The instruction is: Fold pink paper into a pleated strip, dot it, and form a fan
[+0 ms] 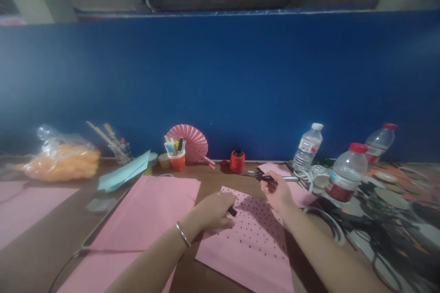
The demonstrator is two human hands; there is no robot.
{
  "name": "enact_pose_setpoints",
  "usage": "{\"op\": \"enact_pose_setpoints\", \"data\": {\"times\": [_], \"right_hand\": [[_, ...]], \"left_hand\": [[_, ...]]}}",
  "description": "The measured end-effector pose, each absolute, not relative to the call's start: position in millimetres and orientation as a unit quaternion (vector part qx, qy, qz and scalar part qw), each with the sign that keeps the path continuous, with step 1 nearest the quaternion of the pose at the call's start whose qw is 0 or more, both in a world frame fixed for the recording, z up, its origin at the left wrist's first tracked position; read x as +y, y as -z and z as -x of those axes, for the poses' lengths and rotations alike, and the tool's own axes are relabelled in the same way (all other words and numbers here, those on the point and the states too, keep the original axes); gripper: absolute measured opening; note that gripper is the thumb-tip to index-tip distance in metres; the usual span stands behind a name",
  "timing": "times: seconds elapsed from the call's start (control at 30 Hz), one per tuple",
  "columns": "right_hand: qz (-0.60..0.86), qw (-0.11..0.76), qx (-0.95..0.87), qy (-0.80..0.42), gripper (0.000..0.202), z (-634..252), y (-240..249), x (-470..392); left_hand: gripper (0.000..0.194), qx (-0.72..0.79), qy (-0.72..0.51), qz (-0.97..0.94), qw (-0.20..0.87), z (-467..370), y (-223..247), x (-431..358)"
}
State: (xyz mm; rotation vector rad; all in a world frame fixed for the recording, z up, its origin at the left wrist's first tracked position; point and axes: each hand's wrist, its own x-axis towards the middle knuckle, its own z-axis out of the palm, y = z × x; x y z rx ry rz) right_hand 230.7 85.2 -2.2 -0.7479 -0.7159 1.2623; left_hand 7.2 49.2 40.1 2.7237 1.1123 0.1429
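Note:
A pink sheet (247, 247) covered with rows of black dots lies on the table before me. My left hand (218, 210), with a silver bangle at the wrist, is over its upper left side; the fingers close around a small black pen cap (232, 211). Above the sheet's upper right edge, my right hand (277, 190) grips a black and silver marker pen (288, 178), held roughly level. Scissors (256, 176) lie just beyond that hand, partly hidden. Another pink paper (304, 194) is behind the right hand.
Pink sheets (147, 210) lie at left, near blue paper (127, 171). A cup of pens (177, 161), a pink paper fan (192, 142) and red thread spool (237, 162) stand along the blue wall (220, 78). Bottles (347, 174) and clutter fill the right; a bag (62, 160) sits far left.

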Motion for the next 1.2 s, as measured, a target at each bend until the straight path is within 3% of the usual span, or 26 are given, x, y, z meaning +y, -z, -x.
{"op": "enact_pose_setpoints", "data": {"times": [0.07,0.27,0.43,0.6,0.73,0.93,1.2], "right_hand": [[0.338,0.683,-0.319,-0.563,0.015,-230.6,4.3,86.2],[0.350,0.677,-0.322,-0.562,0.016,-231.5,8.3,88.8],[0.360,0.661,-0.345,-0.561,0.019,-224.1,6.5,82.5],[0.372,0.544,-0.519,-0.545,0.028,-198.0,4.9,62.3],[0.414,0.439,-0.600,-0.525,0.015,-181.4,11.5,50.8],[0.465,0.441,-0.622,-0.450,0.022,-177.8,20.6,50.2],[0.476,0.395,-0.703,-0.350,0.015,-176.0,14.5,48.1]], "left_hand": [[0.048,0.357,-0.041,-0.925,0.121,-6.3,-32.4,48.4],[0.039,0.523,0.007,-0.851,0.049,-4.9,-20.5,43.5],[0.044,0.545,-0.023,-0.838,0.026,3.6,-11.6,61.2],[0.051,0.525,-0.080,-0.847,0.022,16.6,0.8,78.6],[0.054,0.522,-0.093,-0.848,0.020,19.9,7.7,81.7],[0.056,0.516,-0.104,-0.850,0.031,23.0,13.5,84.3],[0.053,0.515,-0.109,-0.850,0.022,24.3,14.7,85.3]]}}
